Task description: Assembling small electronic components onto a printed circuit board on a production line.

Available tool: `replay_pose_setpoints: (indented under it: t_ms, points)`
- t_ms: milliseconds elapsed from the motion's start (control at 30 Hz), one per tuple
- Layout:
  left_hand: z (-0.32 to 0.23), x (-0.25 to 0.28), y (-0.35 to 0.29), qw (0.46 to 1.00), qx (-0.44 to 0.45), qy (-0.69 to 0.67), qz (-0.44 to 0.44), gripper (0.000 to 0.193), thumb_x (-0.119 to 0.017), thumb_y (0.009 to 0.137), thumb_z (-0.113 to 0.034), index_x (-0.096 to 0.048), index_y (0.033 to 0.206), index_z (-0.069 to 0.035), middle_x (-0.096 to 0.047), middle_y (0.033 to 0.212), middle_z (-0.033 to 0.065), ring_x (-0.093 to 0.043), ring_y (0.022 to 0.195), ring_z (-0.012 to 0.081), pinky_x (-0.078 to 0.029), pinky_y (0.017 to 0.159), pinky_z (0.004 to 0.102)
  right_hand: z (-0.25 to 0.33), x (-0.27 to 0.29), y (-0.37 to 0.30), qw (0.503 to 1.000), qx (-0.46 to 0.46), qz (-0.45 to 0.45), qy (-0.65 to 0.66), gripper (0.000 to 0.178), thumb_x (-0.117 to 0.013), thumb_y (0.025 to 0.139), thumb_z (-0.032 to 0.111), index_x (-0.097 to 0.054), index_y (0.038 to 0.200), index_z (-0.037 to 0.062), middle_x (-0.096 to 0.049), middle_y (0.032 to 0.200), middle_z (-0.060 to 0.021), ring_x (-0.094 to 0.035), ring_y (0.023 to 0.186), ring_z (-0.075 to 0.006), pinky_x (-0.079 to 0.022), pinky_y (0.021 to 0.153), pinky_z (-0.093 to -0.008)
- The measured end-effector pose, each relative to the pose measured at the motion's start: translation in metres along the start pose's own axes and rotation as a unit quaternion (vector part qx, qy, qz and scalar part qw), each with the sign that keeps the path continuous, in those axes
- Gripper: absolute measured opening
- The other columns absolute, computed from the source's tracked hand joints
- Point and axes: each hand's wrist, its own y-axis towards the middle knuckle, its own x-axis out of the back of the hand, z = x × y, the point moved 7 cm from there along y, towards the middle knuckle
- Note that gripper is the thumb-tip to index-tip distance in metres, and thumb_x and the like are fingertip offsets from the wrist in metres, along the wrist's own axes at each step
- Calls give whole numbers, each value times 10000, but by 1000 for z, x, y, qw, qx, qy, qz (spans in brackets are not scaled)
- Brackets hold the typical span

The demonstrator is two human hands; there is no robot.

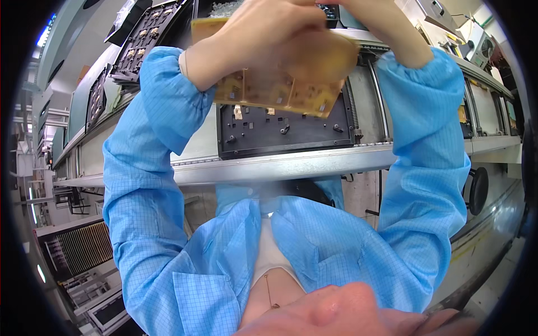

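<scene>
A translucent yellow panel (263, 95) with small cut-outs slants above a black fixture tray (280, 134). My left hand (272, 28) is in front of the panel's upper part, its fingers bent toward the right. What those fingers close on is hidden. Just below them is a tan, rounded shape (325, 59), too smeared to identify. My right hand (364, 7) comes in from the right at the top edge, close to the left fingertips. Most of its fingers fall outside the picture. Small metallic pieces (238, 112) sit in the tray under the panel's lower edge.
A metal rail (291, 168) runs along the bench's near side. Another black tray (148, 42) with copper-coloured pieces stands at the far left. Clear plastic material (224, 9) lies at the top. A rod and spring (353, 106) flank the fixture's right side.
</scene>
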Motion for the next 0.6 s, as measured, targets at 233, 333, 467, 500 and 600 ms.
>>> replay_pose_setpoints:
  t_ms: [233,333,467,500,600]
  points:
    - [52,-82,-56,935,283,-206,56,307,-743,885,-376,-743,933,-73,-691,848,129,-678,795,329,-523,725,434,-89,25,-50,998,4,-23,58,398,-619,1029,313,-652,1299,22,-709,1148,-81,-672,1008,-129,-538,906,-279]
    - [52,-101,-66,923,304,-224,71,325,-751,878,-387,-747,935,-67,-700,840,130,-682,795,306,-535,731,409,-122,22,-76,995,-57,1,81,367,-612,1035,299,-672,1260,15,-717,1115,-75,-671,964,-122,-544,886,-270]
    - [46,-115,-67,916,306,-237,102,239,-737,932,-262,-719,989,-30,-678,828,81,-645,730,159,-536,687,307,-138,18,-104,990,-108,-5,92,333,-617,1034,273,-693,1217,6,-728,1058,-83,-676,926,-123,-548,880,-274]
    - [43,-119,-66,917,297,-241,114,223,-730,937,-251,-719,984,-34,-671,827,80,-642,732,154,-536,689,305,-141,17,-109,990,-108,-5,92,333,-617,1034,273,-693,1217,6,-728,1058,-83,-676,926,-123,-548,880,-274]
    - [39,-120,-66,931,276,-202,124,235,-722,929,-273,-723,989,-46,-684,935,98,-670,800,228,-546,731,343,-148,12,-123,990,-117,-1,80,287,-632,1023,217,-697,1200,1,-731,1040,-64,-671,940,-122,-549,879,-273]
